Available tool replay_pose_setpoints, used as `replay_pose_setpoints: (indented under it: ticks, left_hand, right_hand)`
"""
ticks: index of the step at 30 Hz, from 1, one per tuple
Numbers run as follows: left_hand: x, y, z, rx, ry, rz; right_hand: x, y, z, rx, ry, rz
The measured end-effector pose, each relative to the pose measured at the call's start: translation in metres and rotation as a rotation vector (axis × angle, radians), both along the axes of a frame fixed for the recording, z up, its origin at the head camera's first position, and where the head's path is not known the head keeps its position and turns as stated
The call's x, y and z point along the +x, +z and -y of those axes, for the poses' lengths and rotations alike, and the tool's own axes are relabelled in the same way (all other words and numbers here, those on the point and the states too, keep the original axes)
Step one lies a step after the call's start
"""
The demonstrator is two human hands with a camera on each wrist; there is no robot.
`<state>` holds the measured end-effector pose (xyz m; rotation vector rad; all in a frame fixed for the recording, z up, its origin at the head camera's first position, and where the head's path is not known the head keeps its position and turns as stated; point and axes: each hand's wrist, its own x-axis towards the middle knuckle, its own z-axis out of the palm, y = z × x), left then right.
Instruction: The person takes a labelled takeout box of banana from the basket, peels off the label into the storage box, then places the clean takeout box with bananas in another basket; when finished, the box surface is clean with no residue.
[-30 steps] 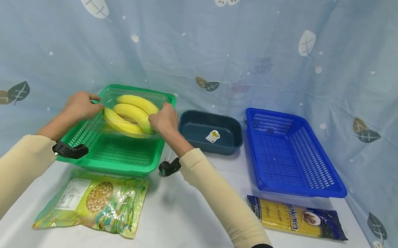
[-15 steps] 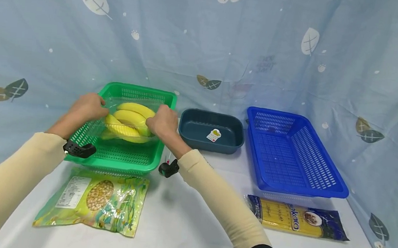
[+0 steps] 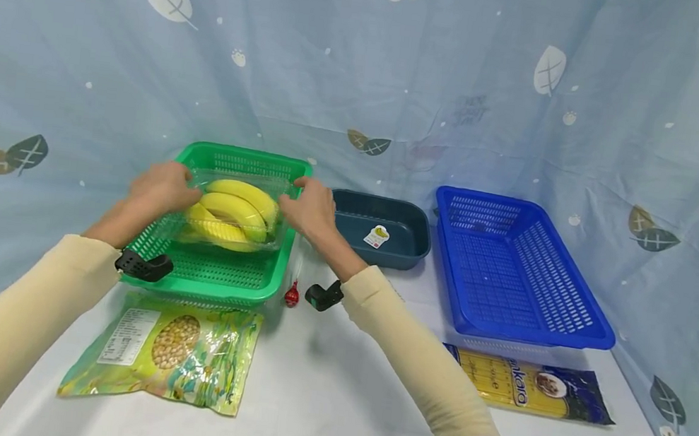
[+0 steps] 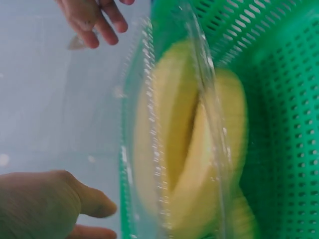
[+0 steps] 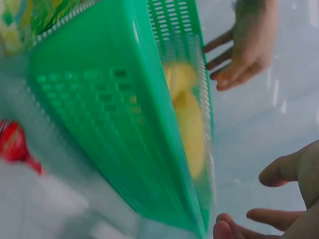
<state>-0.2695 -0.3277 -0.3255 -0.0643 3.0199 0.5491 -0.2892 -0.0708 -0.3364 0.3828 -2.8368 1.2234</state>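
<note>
Several yellow bananas (image 3: 229, 209) lie in a clear plastic box (image 4: 219, 139), which sits in the green basket (image 3: 220, 290). My left hand (image 3: 163, 188) is over the basket's left side, near the box's left end. In the left wrist view its fingers are spread and apart from the box. On the other side, my right hand (image 3: 312, 207) is above the basket's right rim with fingers apart and nothing between them. In the right wrist view, both the left hand (image 5: 249, 45) and the right hand (image 5: 294, 194) look loose.
A bag of chickpea-like grains (image 3: 165, 355) lies before the green basket. A red wrapped lollipop (image 3: 292, 295) is beside it. A dark teal tub (image 3: 378, 249) holds a small banana-picture card (image 3: 377, 236). To the right stand a blue basket (image 3: 510, 270) and a spaghetti packet (image 3: 530, 386).
Both hands have let go of the banana box, which came down into the green basket. The right hand has moved off to the right, uncovering the lollipop.
</note>
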Motion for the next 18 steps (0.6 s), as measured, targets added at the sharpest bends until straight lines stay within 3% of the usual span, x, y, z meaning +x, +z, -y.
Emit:
replay_pose_setpoints:
  ticks: [3,7,11,18]
  left_hand:
    - [0.006,0.006,-0.005,0.028,-0.037,-0.04]
    - [0.019,0.014,-0.013,0.062,-0.134,-0.126]
    - [0.037,0.021,-0.024,0.075,-0.238,-0.175]
    - [0.075,0.031,-0.055,0.141,-0.367,-0.254]
  right_hand:
    - [0.005,0.004,-0.026,-0.058,0.029,-0.021]
    - [0.017,0.012,-0.06,-0.107,0.073,-0.058]
    - [0.034,0.02,-0.087,-0.129,0.094,-0.099]
    - [0.07,0.023,-0.131,-0.108,0.15,-0.23]
